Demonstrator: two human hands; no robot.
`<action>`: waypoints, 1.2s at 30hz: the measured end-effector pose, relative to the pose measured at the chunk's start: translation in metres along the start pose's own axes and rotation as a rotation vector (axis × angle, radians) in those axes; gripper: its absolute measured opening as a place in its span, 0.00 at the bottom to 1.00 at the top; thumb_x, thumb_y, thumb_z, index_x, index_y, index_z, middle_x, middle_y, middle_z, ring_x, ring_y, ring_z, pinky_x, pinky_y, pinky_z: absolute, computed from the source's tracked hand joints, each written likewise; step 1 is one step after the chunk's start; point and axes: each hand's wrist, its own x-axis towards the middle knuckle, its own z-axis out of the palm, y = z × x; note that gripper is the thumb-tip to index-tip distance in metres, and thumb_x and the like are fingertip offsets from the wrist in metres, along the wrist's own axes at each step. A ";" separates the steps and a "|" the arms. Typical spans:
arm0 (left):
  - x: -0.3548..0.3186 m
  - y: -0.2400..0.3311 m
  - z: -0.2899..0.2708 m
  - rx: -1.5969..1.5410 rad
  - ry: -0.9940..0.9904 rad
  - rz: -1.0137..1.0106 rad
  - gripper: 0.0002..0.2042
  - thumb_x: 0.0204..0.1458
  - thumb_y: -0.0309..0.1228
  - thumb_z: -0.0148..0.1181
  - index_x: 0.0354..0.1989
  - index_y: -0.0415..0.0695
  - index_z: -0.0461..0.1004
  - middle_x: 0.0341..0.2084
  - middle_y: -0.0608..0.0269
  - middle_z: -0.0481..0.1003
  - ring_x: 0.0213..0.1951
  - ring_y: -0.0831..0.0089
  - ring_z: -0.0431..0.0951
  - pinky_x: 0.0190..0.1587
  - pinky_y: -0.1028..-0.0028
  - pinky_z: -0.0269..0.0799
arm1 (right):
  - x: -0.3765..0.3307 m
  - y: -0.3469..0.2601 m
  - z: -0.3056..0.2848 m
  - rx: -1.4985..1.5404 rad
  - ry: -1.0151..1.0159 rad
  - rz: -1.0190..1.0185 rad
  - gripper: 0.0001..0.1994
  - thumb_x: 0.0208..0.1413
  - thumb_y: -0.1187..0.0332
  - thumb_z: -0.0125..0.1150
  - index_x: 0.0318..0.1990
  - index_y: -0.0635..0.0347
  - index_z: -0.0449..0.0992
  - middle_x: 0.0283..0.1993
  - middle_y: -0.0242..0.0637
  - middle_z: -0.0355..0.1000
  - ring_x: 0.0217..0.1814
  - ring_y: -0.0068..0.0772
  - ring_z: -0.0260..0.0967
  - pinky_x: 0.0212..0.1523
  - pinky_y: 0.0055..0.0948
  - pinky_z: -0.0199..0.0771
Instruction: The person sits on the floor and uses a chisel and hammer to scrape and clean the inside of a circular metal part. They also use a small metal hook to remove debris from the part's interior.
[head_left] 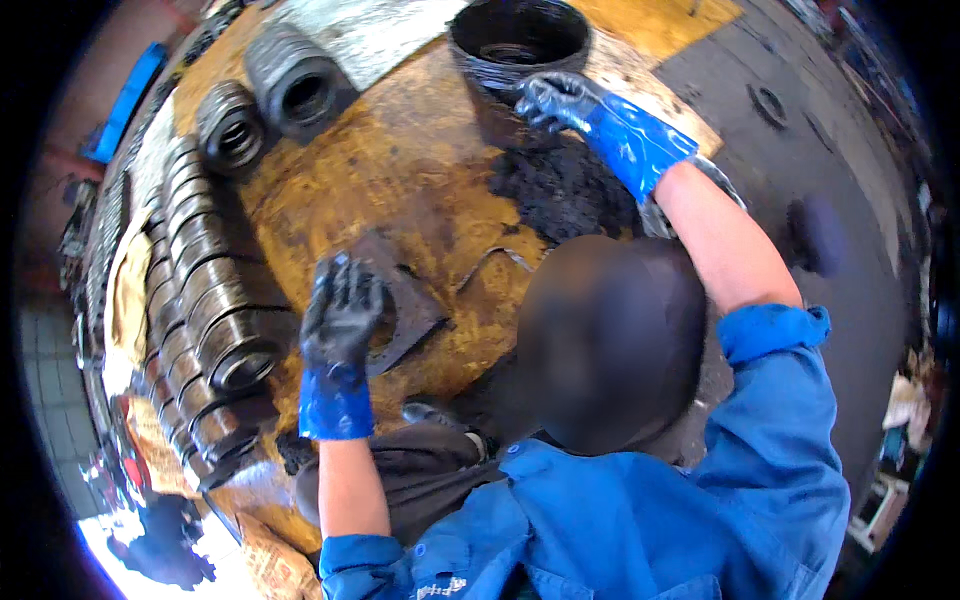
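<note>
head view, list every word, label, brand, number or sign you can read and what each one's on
Nothing here reads clearly enough to quote.
Blue work shirt: small white lettering at the chest, too small and blurred to read.
Black round container by the right hand: no lettering can be made out.
Blue cuff on the left hand: no lettering can be made out.

White glare [222,545] lower left, blurred central patch [610,340], dark bowed edges
</note>
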 end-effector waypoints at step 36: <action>-0.006 0.001 -0.051 0.096 0.033 -0.025 0.20 0.59 0.38 0.48 0.59 0.48 0.71 0.62 0.61 0.68 0.65 0.64 0.64 0.67 0.53 0.51 | -0.362 0.369 0.128 -0.795 -0.188 1.150 0.20 0.42 0.49 0.64 0.33 0.56 0.83 0.41 0.42 0.78 0.42 0.42 0.76 0.44 0.33 0.75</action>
